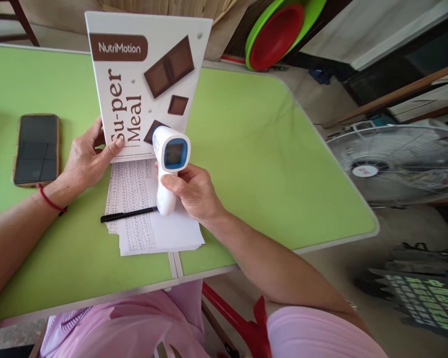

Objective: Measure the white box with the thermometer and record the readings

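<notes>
My left hand (89,156) grips the lower left edge of a white box (134,64), its thumb on the front. Brown "NutriMotion Su-per Meal" lettering and chocolate pieces are printed on the box. In my right hand (194,191) is a white infrared thermometer (167,196), held upright by its handle in front of the box's lower right corner. Its blue-framed screen looks dark and faces me. Beneath both hands lie handwritten paper sheets (164,238), with a black pen (127,215) across them. The thermometer's handle hides one end of the pen.
A phone (37,149) in a brown-edged case lies left of my left hand on the green table (269,159). Beyond the table's right edge stands a fan (395,164). Red and green basins (278,35) lean at the back. A red stool (242,323) is below.
</notes>
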### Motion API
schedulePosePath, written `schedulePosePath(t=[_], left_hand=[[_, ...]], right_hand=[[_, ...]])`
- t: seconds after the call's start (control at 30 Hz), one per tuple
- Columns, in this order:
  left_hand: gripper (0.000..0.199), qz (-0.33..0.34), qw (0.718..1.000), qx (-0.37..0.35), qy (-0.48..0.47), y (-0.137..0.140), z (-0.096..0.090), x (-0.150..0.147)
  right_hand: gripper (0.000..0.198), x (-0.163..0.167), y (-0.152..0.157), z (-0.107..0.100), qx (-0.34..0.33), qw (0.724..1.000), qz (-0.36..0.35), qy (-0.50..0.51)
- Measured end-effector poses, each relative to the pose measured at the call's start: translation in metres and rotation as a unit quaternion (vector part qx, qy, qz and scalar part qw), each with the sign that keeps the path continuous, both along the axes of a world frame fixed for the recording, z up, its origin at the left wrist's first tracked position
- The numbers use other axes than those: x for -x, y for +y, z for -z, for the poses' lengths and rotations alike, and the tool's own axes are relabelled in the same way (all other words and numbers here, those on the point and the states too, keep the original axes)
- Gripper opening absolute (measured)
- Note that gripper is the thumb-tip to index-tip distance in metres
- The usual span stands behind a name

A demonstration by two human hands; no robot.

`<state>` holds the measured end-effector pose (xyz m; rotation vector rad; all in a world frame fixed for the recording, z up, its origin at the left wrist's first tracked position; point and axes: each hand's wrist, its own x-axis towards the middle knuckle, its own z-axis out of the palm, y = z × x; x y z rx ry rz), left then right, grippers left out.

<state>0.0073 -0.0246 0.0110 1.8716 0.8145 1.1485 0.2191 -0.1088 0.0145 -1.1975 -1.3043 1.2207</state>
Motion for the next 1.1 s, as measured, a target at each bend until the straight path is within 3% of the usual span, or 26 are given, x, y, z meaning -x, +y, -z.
schedulePosePath(t=[0.3,0.47,0.53,0.63,0.73,0.87,1.1], left_hand=[[0.051,-0.013,1.0,0.008,0.002,-0.002,-0.001,0.0],[0.057,-0.027,0.999,-0.001,-0.017,-0.004,0.003,-0.001],[0.065,-0.033,0.999,-0.01,-0.029,0.0,0.007,0.001],[0.075,-0.028,0.999,-0.024,-0.023,0.011,0.013,0.007],[0.068,-0.002,0.998,-0.067,0.012,0.018,0.013,0.01],[0.053,0.006,0.993,-0.098,0.065,0.017,0.003,0.012],[0.053,-0.023,0.987,-0.108,0.113,0.013,-0.006,0.01]], right_hand=[[0.045,-0.001,0.002,-0.003,-0.008,1.0,-0.011,-0.008],[0.029,-0.037,0.005,-0.026,-0.099,0.988,-0.07,-0.097],[0.026,-0.061,0.006,-0.038,-0.137,0.972,-0.09,-0.169],[0.041,-0.091,0.008,-0.047,-0.178,0.921,-0.078,-0.336],[0.046,-0.102,0.014,-0.046,-0.151,0.867,-0.077,-0.468],[0.04,-0.093,0.025,-0.041,-0.08,0.817,-0.074,-0.567],[0.035,-0.094,0.039,-0.022,-0.094,0.801,-0.062,-0.589]])
